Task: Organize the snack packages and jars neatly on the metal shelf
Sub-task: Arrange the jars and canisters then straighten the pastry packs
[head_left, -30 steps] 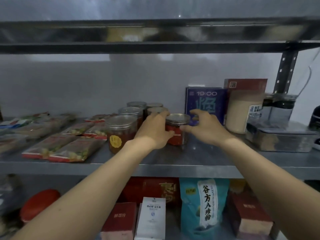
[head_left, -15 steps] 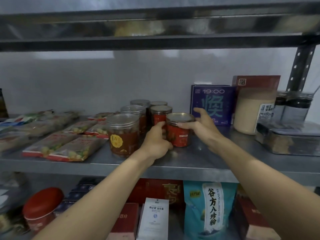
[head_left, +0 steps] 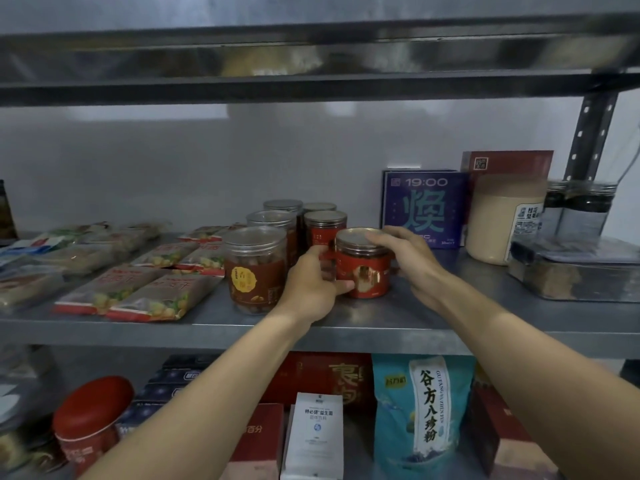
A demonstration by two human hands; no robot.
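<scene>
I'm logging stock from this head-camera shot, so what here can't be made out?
Head view only:
- red-label jar: label partly covered by the left hand and right hand.
- rearmost jar: only its lid shows behind nearer jars.
- dark item at left edge: cut off by the frame.
- dark-lidded jars far right: blurred, contents unclear.

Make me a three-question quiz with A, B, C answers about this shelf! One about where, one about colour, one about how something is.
1. Where is the purple box? A) behind the held jar, to its right B) on the lower shelf C) on the floor
2. What colour is the held jar's label? A) green B) red C) white
3. That jar is: A) tipped over B) lidless C) upright, lid on
Answers: A, it stands farther back, rightward; B, red wraps the jar; C, it is upright and lidded, gripped by the left hand and right hand.
</scene>
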